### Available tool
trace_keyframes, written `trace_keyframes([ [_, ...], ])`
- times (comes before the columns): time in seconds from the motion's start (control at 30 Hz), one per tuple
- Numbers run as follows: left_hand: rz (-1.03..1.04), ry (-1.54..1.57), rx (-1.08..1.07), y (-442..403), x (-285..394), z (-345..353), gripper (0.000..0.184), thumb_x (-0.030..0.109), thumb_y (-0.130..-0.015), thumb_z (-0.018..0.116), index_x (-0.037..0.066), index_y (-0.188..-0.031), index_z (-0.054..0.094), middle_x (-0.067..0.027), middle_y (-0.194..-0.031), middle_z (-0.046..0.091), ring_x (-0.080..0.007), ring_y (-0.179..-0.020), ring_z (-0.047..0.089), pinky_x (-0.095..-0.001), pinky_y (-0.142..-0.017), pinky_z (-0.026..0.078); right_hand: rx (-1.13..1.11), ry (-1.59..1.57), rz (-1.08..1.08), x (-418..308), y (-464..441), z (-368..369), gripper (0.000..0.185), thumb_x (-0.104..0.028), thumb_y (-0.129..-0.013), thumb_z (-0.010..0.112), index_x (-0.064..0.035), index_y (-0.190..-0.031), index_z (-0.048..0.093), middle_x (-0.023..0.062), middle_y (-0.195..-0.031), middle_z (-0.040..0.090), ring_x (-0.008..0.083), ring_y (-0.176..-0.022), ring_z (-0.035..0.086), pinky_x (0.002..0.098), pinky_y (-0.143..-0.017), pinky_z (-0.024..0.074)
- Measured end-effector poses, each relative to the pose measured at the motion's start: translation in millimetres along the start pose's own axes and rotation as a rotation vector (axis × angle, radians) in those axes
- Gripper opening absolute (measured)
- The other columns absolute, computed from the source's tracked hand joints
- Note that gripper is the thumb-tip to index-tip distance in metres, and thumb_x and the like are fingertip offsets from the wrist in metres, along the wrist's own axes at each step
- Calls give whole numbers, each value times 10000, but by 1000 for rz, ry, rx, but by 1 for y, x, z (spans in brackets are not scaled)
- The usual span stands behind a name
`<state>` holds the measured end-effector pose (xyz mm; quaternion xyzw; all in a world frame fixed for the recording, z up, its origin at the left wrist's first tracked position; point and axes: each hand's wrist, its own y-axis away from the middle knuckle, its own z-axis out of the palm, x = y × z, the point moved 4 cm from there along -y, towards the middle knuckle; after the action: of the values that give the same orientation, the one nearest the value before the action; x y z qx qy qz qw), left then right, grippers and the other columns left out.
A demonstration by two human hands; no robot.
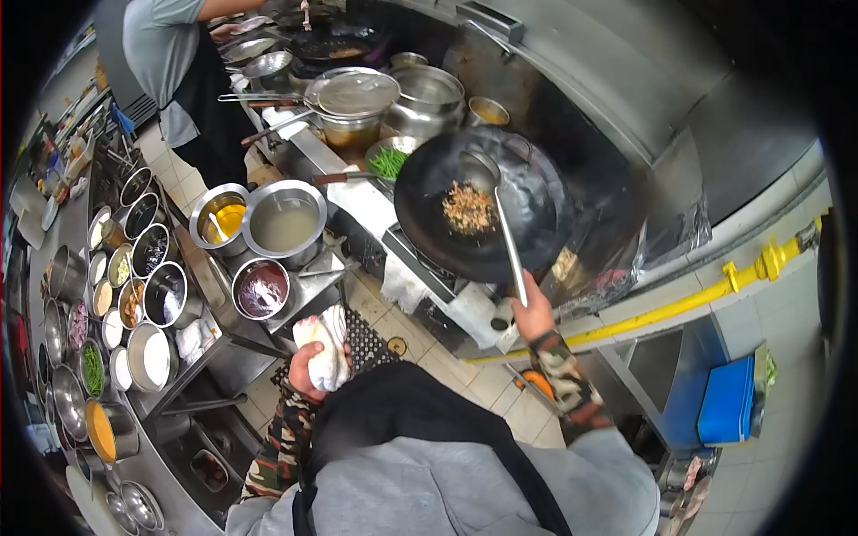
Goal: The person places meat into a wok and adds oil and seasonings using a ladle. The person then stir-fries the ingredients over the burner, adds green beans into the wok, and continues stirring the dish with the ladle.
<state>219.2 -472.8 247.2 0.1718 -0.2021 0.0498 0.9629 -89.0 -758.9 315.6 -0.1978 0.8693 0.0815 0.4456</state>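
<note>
Ladle (506, 219) gripped in the right hand (534, 310), its bowl inside the wok (547, 213) beside browned, crumbly food (469, 208), while the left hand (308, 369) clutches a folded cloth (332, 344)! A pan (408, 143) of chopped greens crowds the wok's rim, pots of yellow (202, 213) and cloudy liquid (288, 223) flank the steel worktop's corner (315, 268), and a co-worker (165, 54) stands beyond on tiled floor (161, 163).

holds the left hand (307, 372) low, just ahead of the torso (420, 487), with fingers (309, 353) curled into a grip. slants the left forearm (279, 442), camouflage-sleeved, forward and inward. reaches farther ahead with the right arm (568, 384), likewise camouflage-sleeved, angled inward from the right shoulder (612, 478). wraps the right hand (534, 313) into a grip too, higher in view than the left.
</note>
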Motion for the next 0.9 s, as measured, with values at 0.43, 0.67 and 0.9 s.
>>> trace_keyframes([
  [0.43, 171, 100, 117, 47, 23, -34, 512, 252, -755, 577, -40, -1162, 471, -188, -888, 626, -311, -762, 632, -409, -706, 544, -82, -267, 159, -51, -28, 37, 532, -14, -838, 561, -117, -1343, 430, 29, -677, 469, 87, -401, 370, 275, -351, 319],
  [0.67, 227, 72, 136, 65, 75, -63, 478, 225, -760, 566, -33, -1156, 492, -190, -919, 633, -301, -782, 648, -394, -724, 542, -454, -574, 259, -153, -24, 135, 612, 9, -868, 499, -158, -1419, 290, -3, -594, 410, 78, -363, 352, 234, -322, 308],
  [0.9, 267, -59, -85, 77, 190, -75, 490, 167, -754, 651, -45, -1166, 493, -188, -980, 620, -287, -860, 648, -403, -761, 553, -1002, -624, 224, -329, -35, 311, 614, -50, -897, 499, -169, -1440, 237, 21, -616, 409, 98, -366, 355, 255, -327, 330],
])
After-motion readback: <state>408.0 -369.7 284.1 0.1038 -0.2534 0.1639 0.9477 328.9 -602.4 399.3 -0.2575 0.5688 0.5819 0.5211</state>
